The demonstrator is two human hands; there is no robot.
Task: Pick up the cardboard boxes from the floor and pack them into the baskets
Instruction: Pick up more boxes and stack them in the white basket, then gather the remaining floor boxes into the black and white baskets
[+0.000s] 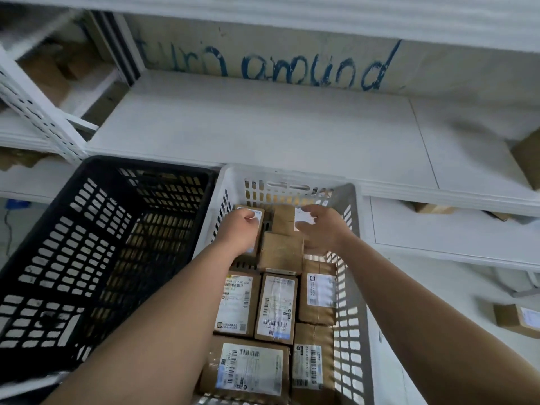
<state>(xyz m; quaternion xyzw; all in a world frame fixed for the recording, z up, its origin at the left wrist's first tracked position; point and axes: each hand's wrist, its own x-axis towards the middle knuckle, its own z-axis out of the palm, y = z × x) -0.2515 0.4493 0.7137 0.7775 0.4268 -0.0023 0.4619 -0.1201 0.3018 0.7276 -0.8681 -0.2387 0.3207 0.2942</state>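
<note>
Clearly the packing is well under way, though only in one of the two baskets. The white basket (352, 317) holds cardboard boxes (277, 306) laid flat in tight rows, most with their shipping labels facing up, and they cover nearly all of its visible floor from the near end to the far wall. Both hands work at that far end. The left hand (238, 226) has its fingers curled over a labelled box (253, 214) in the far-left corner and seems to be seating it in the last row. The right hand (320, 229) hovers with fingers spread and relaxed over another labelled box (302, 222) in the far-right corner; whether it touches the box I cannot tell. A plain brown box (280, 249) sits between the two hands.

Beside it, touching along one side, the black basket (73, 258) looks empty, so its share appears not yet begun. At least one cardboard box (515, 318) lies on the floor to the right, well apart from the baskets, waiting to be picked up. By my judgement, a first layer is close to complete and a good deal remains
</note>
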